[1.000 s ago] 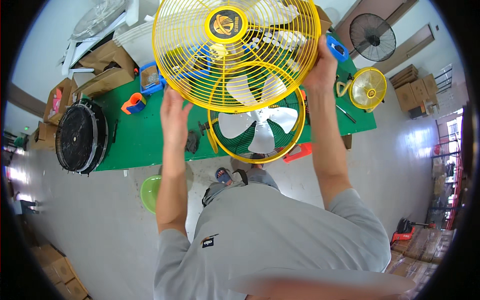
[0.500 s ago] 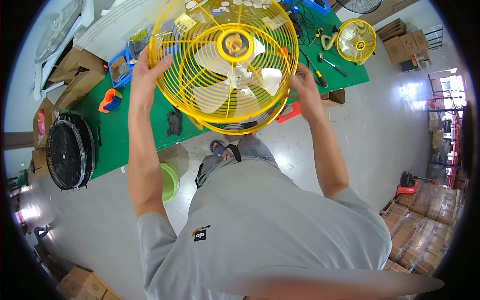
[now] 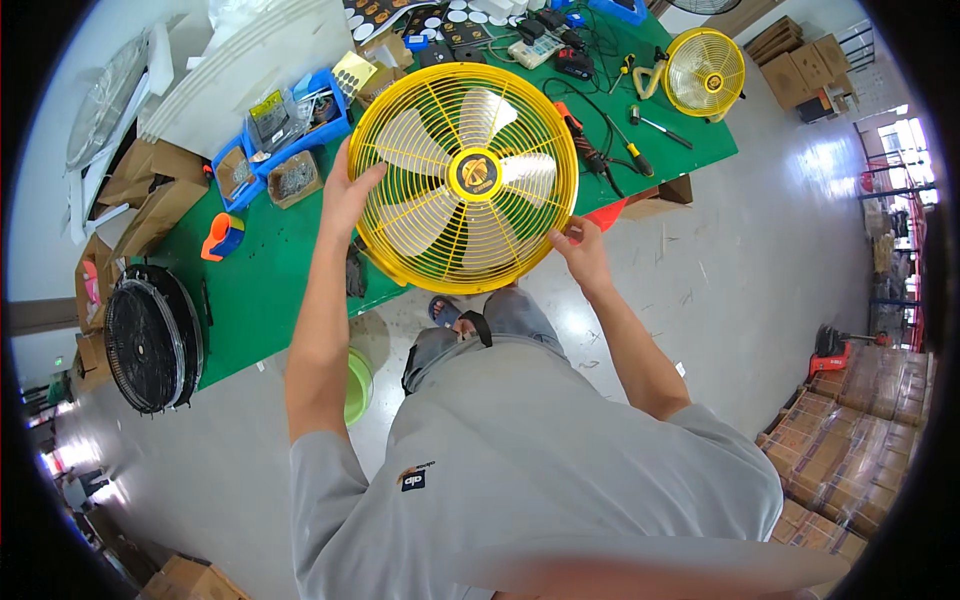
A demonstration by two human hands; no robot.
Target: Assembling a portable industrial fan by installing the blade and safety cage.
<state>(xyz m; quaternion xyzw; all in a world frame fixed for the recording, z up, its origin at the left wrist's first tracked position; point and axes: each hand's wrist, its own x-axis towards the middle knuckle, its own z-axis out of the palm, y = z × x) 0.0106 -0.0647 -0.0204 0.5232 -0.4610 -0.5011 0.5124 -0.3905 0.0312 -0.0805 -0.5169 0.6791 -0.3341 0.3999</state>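
Note:
A round yellow fan (image 3: 473, 176) with silver blades behind its wire guard faces up at the front edge of the green table (image 3: 258, 310). A dark badge marks the guard's centre. My left hand (image 3: 350, 195) grips the rim on the left, its thumb lying over the wires and its fingers hidden beneath. On the lower right, my right hand (image 3: 583, 250) holds the rim with bent fingers. The fan's near side hangs over the table edge; what supports it underneath is hidden.
Blue bins (image 3: 240, 172) with small parts stand left of the fan, by an orange-and-blue tape roll (image 3: 223, 236). Black fan guards (image 3: 150, 338) lie far left. On the right are a power driver (image 3: 590, 148), a hammer (image 3: 660, 127) and another yellow fan (image 3: 703, 72). A green bucket (image 3: 358, 385) stands below.
The front guard, tilted and raised above the blades before, now lies flat over them. Both hands have come down with it, the right one moving inward and nearer me.

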